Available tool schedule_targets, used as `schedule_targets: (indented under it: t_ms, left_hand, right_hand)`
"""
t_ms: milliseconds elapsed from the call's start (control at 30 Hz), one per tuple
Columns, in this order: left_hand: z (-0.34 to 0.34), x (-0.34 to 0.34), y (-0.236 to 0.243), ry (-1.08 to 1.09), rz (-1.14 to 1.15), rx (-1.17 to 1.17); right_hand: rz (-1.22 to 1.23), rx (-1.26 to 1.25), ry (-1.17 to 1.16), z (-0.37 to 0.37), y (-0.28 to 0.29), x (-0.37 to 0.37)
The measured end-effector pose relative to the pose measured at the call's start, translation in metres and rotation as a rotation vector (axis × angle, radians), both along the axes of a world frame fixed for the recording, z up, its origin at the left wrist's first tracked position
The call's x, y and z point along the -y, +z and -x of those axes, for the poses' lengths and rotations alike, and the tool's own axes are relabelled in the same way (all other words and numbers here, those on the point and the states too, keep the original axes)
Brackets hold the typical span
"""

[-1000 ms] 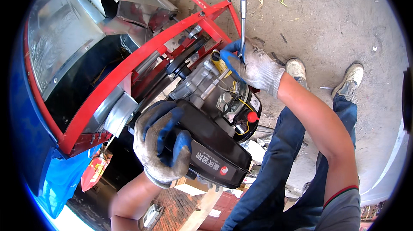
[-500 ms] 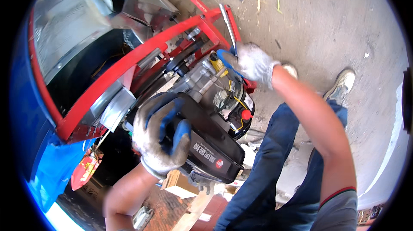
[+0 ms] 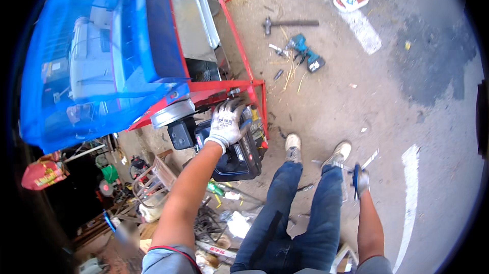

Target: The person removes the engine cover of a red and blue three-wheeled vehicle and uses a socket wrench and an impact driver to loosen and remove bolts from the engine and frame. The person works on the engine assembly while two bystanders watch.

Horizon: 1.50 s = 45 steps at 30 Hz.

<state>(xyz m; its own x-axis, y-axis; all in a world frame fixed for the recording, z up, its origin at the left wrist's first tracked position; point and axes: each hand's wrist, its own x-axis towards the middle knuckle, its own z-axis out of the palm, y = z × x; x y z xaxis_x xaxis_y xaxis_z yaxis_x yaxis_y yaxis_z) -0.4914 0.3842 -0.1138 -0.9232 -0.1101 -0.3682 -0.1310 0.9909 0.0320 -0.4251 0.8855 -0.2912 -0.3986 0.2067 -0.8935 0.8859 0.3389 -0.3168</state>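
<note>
My left hand (image 3: 226, 121), in a grey glove, lies on top of a small black engine (image 3: 235, 159), with its fingers curled over the upper parts. The engine sits at the corner of a red metal frame (image 3: 254, 86) that carries a machine under a blue cover (image 3: 102, 55). My right hand (image 3: 360, 181), gloved too, hangs at my right side beside my leg, away from the engine. It grips a slim metal wrench (image 3: 371, 159) that points up and outward. My feet in pale shoes stand just right of the engine.
A hammer (image 3: 288, 22) and a teal cordless drill (image 3: 307, 56) lie on the concrete beyond the frame. Another person's sandalled foot (image 3: 350, 1) stands at the top. White painted lines (image 3: 407, 192) cross the ground. Scrap, tools and a red bag (image 3: 43, 174) crowd the lower left.
My right hand has come away from the engine with the wrench and dropped to my right side. My left hand shifted from the engine's black cover to its top. My head has risen and turned.
</note>
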Motion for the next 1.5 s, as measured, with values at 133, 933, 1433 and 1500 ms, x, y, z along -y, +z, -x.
schedule_targets:
  t_ms: [133, 933, 1433, 1500]
  left_hand:
    - [-0.023, -0.059, 0.032, 0.378, -0.047, -0.074]
    - [-0.417, -0.198, 0.138, 1.445, -0.61, 0.042]
    - [-0.515, -0.392, 0.088, 2.104, -0.728, 0.219]
    - [-0.547, -0.445, 0.07, 2.018, -0.636, 0.199]
  right_hand:
    - [-0.127, 0.175, 0.076, -0.051, 0.103, -0.179]
    - [0.66, -0.883, 0.426, 0.324, 0.434, 0.337]
    - [0.732, -0.271, 0.253, 0.302, 0.325, 0.207]
    - [0.611, -0.164, 0.32, 0.247, 0.278, 0.17]
